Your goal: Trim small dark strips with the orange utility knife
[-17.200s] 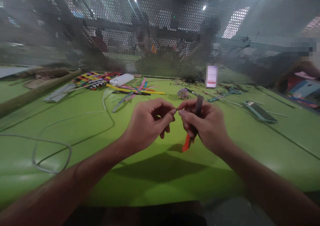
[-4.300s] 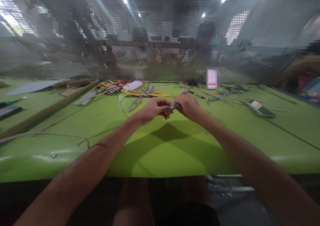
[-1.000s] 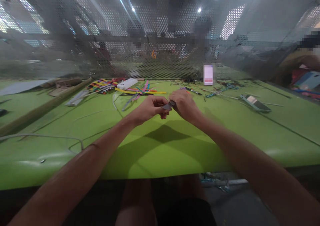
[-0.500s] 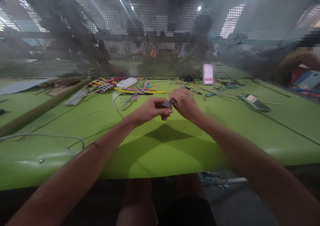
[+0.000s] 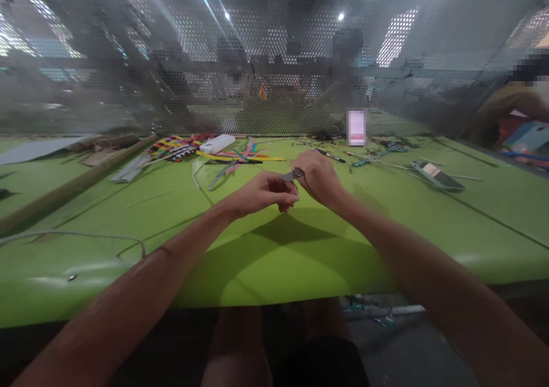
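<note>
In the middle of the view, both hands meet above the green table (image 5: 240,232). A short, flat grey strip (image 5: 290,175) spans the gap between them. My right hand (image 5: 317,172) is closed, with the strip's right end at its curled fingers. On the other side my left hand (image 5: 270,192) has its fingers curled and its thumb pressed in below the strip, whose left end lies at the index finger. The inner fingers are partly hidden. Just behind the hands lie loose coloured strips (image 5: 240,159) and a black pen (image 5: 329,155).
A white device (image 5: 218,143) and a multicoloured woven piece (image 5: 175,146) lie at back left. A lit phone (image 5: 357,128) stands against the perforated screen (image 5: 291,104). Another phone (image 5: 437,175) lies at right. A pole (image 5: 77,184) crosses the left side; another person's arm (image 5: 506,107) shows far right.
My left hand has shifted slightly right and down, its thumb moving lower, away from the grey strip. The strip shows a straighter shape. My right hand is nearly still.
</note>
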